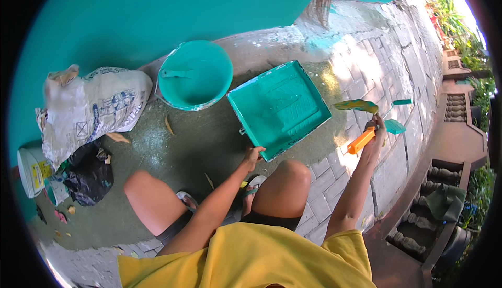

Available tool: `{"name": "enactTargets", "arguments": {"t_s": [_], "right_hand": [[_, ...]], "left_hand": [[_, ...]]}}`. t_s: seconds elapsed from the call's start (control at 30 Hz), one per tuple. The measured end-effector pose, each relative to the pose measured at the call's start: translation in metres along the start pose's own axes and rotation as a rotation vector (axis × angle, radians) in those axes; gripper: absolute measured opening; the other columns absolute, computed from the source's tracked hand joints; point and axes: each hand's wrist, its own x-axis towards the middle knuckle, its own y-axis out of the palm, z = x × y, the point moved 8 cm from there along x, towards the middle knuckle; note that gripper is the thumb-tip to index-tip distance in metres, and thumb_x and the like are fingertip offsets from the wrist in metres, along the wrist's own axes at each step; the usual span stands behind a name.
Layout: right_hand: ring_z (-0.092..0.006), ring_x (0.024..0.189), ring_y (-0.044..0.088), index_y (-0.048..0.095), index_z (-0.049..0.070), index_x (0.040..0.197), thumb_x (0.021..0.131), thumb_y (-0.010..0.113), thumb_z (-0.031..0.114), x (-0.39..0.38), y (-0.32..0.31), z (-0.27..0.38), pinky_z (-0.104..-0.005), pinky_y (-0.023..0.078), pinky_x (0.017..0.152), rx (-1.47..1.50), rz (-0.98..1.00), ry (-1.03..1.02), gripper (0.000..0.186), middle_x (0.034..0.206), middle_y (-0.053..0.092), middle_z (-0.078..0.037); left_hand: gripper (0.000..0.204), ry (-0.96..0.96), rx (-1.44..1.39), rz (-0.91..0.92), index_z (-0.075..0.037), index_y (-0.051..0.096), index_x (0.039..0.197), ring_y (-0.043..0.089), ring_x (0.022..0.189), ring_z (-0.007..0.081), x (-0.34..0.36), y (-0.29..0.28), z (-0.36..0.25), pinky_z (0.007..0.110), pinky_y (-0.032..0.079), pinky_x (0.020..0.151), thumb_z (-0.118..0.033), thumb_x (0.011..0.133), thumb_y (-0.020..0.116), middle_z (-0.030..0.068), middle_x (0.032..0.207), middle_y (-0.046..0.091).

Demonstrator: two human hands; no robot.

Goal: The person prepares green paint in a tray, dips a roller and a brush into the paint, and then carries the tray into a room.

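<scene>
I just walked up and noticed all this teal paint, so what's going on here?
A person in a yellow shirt has their left hand on the near corner of a teal-coated paint tray. Their right hand, off to the tray's right, holds an orange handle; a yellow-green strip is by its fingers. A small teal roller shows just beyond. A teal-coated bucket stands left of the tray, near the teal wall.

White sack (99, 102) beside black plastic bag (90, 179); dark green cloth (445, 203) on balustrade (419, 221).
</scene>
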Motion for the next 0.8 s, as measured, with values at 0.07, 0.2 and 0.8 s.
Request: {"name": "enactTargets", "arguments": {"t_s": [0.07,0.2,0.8], "right_hand": [[-0.0033,0.041,0.038,0.055,0.000,0.087,0.080,0.056,0.008,0.017,0.023,-0.002,-0.0163,0.030,0.036,0.081,0.167,0.020,0.011,0.052,0.041,0.004],[-0.0053,0.042,0.036,0.058,0.000,0.089,0.084,0.056,0.016,0.050,0.024,0.001,-0.0182,0.033,0.039,-0.106,0.258,-0.094,0.018,0.086,0.064,-0.011],[-0.0311,0.050,0.054,0.055,-0.001,0.088,0.076,0.055,0.007,-0.105,-0.073,-0.165,-0.0361,0.040,0.047,-1.506,0.254,-0.658,0.014,0.058,0.053,-0.019]], "left_hand": [[0.026,0.031,-0.128,0.031,-0.012,0.055,0.094,0.050,0.083,0.0149,0.002,-0.003,0.017,0.033,0.040,0.073,-0.020,0.070,0.061,0.0024,0.090,0.056],[0.032,0.040,-0.362,0.017,-0.012,0.051,0.104,0.049,0.089,0.0160,0.008,-0.003,0.039,0.034,0.038,0.077,-0.017,0.074,0.061,0.0018,0.101,0.054],[0.052,0.075,-0.031,0.025,-0.005,0.043,0.101,0.055,0.078,0.0144,0.013,0.035,-0.058,0.032,0.045,0.066,-0.033,0.069,0.071,0.0042,0.081,0.054]]}}
